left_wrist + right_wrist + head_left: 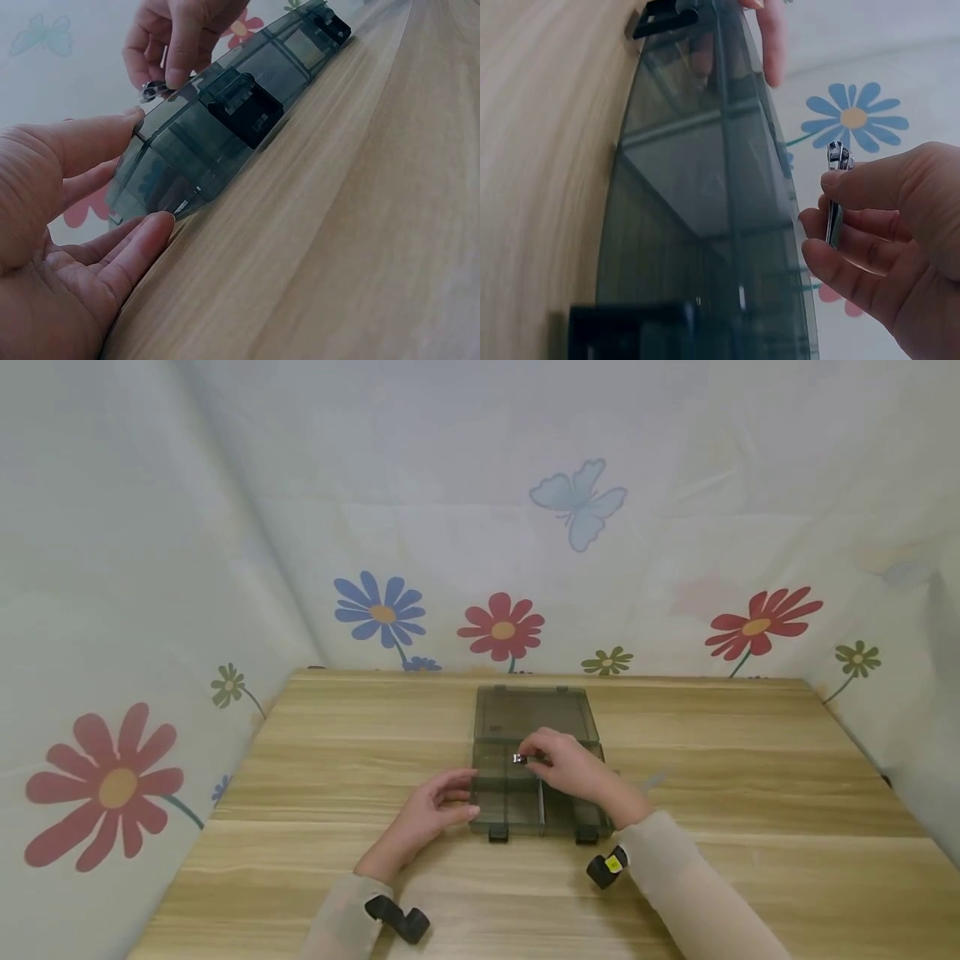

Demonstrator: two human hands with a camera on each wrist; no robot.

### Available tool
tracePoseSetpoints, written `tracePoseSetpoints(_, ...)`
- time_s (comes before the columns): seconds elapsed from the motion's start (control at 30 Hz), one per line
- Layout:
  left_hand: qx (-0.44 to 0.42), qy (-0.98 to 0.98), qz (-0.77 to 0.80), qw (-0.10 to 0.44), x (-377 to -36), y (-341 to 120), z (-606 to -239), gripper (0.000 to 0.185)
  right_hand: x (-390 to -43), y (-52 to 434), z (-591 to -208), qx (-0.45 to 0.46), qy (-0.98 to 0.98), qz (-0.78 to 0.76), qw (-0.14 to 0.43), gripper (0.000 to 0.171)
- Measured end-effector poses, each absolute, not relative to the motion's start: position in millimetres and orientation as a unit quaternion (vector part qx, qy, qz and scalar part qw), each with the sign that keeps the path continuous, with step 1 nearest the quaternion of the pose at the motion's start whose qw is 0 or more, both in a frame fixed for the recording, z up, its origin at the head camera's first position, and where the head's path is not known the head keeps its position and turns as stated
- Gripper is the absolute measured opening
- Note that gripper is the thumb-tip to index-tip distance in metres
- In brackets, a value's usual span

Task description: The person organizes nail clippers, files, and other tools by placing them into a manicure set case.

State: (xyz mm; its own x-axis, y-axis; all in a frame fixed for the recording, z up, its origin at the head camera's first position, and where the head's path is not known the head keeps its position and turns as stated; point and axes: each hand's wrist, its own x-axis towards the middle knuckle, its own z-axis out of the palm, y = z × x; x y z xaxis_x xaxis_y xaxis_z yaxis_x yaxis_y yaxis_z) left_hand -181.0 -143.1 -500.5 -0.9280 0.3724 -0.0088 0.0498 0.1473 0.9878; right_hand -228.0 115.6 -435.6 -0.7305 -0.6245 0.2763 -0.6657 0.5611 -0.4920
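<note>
A smoky see-through compartment box (pixel 510 814) lies open on the wooden table (pixel 315 752), its lid (pixel 536 710) flat behind it. My right hand (pixel 527 758) hovers over the box's middle compartments and pinches a small shiny metal clipper (pixel 517 758) between thumb and fingers. In the right wrist view the clipper (pixel 834 195) stands upright in that hand (pixel 821 219), just beside the box (pixel 697 187). My left hand (pixel 463 795) rests on the box's left wall. In the left wrist view its thumb and fingers (pixel 142 232) lie fairly straight against the box (pixel 217 142).
Two black latches (pixel 498 834) (pixel 587 836) stick out from the box's front edge. Flower-printed cloth walls (pixel 502 627) close in the table at the back and on both sides. Bare wood stretches to the left and right of the box.
</note>
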Motion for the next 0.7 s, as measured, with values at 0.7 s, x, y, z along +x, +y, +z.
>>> tracePoseSetpoints(0.7, 0.146, 0.738, 0.645, 0.13, -181, -144, -500, 0.057, -230, 92, -442, 0.317, -0.912, 0.258, -0.027, 0.015)
